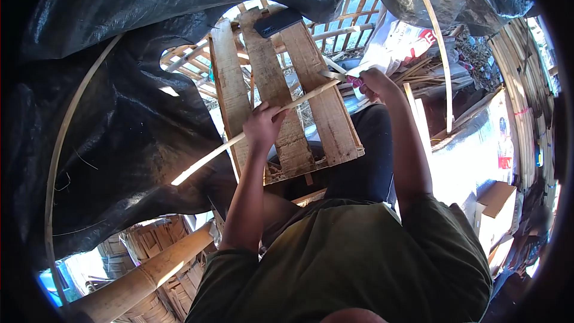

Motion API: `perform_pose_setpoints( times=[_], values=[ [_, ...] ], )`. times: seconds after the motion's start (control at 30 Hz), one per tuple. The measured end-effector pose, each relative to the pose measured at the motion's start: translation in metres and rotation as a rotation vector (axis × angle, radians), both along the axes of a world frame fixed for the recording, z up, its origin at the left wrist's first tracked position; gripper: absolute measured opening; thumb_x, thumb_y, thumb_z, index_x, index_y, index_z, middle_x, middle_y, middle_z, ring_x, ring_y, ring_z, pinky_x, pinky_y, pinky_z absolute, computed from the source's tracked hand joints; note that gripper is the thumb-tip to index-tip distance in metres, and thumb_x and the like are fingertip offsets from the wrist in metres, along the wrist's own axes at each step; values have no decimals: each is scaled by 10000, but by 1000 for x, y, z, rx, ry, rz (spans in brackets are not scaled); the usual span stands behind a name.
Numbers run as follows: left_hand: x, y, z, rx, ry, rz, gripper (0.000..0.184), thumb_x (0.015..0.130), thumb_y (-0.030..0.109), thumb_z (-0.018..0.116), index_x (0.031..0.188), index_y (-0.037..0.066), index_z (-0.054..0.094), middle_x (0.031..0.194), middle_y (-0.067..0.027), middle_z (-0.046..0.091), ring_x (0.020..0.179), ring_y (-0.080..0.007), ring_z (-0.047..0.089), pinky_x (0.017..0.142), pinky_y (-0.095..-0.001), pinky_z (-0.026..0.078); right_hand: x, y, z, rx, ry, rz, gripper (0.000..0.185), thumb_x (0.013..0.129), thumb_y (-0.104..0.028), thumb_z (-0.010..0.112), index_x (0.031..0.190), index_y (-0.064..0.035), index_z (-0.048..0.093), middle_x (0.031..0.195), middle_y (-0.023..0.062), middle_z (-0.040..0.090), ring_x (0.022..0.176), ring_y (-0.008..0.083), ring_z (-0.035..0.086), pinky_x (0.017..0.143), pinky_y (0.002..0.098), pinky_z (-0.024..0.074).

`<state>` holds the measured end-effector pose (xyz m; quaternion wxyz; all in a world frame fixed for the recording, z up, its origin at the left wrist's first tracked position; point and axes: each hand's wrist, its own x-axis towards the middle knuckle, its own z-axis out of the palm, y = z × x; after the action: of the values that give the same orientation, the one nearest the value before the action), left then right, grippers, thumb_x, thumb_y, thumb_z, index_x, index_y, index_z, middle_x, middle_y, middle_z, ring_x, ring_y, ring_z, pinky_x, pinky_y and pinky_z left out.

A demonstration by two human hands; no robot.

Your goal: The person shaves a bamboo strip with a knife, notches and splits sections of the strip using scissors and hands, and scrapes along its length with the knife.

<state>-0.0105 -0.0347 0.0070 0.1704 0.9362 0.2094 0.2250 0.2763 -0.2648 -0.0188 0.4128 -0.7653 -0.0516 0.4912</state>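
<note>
A long pale wooden strip runs diagonally across a slatted wooden board, its lower end out past the board's left edge. My left hand is closed around the strip near its middle. At the strip's upper right end, my right hand is closed on a knife, with pink and white on its handle. The knife's short blade lies against the strip. A dark flat object rests at the top of the board.
Dark plastic sheeting hangs at the left and above. Thin bent strips arch at both sides. A thick bamboo pole crosses the lower left. Bundled strips and a cardboard box are at the right.
</note>
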Motion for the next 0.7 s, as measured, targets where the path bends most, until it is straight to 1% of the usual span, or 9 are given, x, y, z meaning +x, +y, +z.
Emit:
perform_pose_setpoints(
  times=[0.03, 0.1, 0.2, 0.33, 0.37, 0.43, 0.5, 0.67, 0.7],
  values=[
    [1, 1, 1, 2, 2, -2, 225, 804, 391, 752, 844, 169, 752, 741, -29, 585, 672, -251, 639, 553, -379, 487, -6, 6, -22, -73, -318, 144, 428, 1007, -374, 419, 953, -7, 631, 590, 57, 526, 409, 165, 494, 341, 316, 389],
    [2, 1, 0, -23, 27, 17, 226, 798, 385, 758, 837, 163, 750, 740, -30, 582, 668, -249, 635, 557, -375, 489, -71, 32, 2, -117, -464, -174, 417, 1003, -349, 423, 873, -9, 626, 584, 62, 544, 420, 164, 516, 332, 328, 371],
    [1, 0, 3, 34, 27, -2, 256, 780, 409, 774, 830, 158, 764, 721, -28, 597, 627, -248, 642, 536, -357, 477, -74, 6, 64, -170, -255, -75, 349, 962, -300, 479, 952, 13, 634, 572, 44, 546, 439, 168, 530, 368, 328, 376],
    [1, 0, -1, 30, -44, -4, 239, 771, 391, 785, 829, 160, 770, 694, -28, 578, 614, -242, 635, 529, -355, 467, -52, -11, 56, 170, -643, -831, 355, 985, -294, 473, 839, -16, 639, 561, 61, 540, 424, 186, 534, 410, 333, 435],
    [2, 0, 1, 7, -38, 1, 231, 768, 385, 789, 831, 163, 774, 685, -27, 571, 607, -239, 630, 527, -354, 463, -63, -2, 61, 169, -644, -835, 355, 985, -294, 473, 839, -16, 639, 561, 61, 540, 424, 186, 534, 410, 333, 435],
    [1, -1, 1, -22, -27, 0, 222, 765, 378, 793, 833, 167, 778, 676, -26, 564, 601, -235, 625, 525, -353, 458, -91, 8, 69, 29, -430, -140, 248, 974, -220, 501, 924, -10, 624, 618, 62, 541, 449, 171, 528, 413, 326, 423],
    [1, 0, 1, -15, -39, -6, 219, 765, 374, 794, 845, 171, 781, 666, -24, 553, 589, -229, 611, 523, -352, 451, -86, 3, 66, -45, -324, 157, 231, 967, -211, 540, 987, 8, 611, 636, 60, 574, 466, 177, 554, 430, 327, 449],
    [1, -3, 3, -9, -17, -19, 227, 774, 382, 784, 870, 177, 783, 675, -27, 552, 587, -228, 605, 524, -351, 449, -44, -24, 25, 396, -267, -745, 240, 976, -189, 495, 857, 11, 552, 618, 53, 529, 421, 145, 468, 353, 290, 316],
    [0, -2, 3, -6, -22, -25, 233, 779, 386, 779, 880, 177, 783, 678, -29, 553, 587, -227, 605, 522, -352, 448, -52, -12, 16, 28, -650, -299, 259, 990, -227, 489, 869, -5, 545, 601, 46, 519, 414, 139, 460, 349, 290, 304]
  ],
)
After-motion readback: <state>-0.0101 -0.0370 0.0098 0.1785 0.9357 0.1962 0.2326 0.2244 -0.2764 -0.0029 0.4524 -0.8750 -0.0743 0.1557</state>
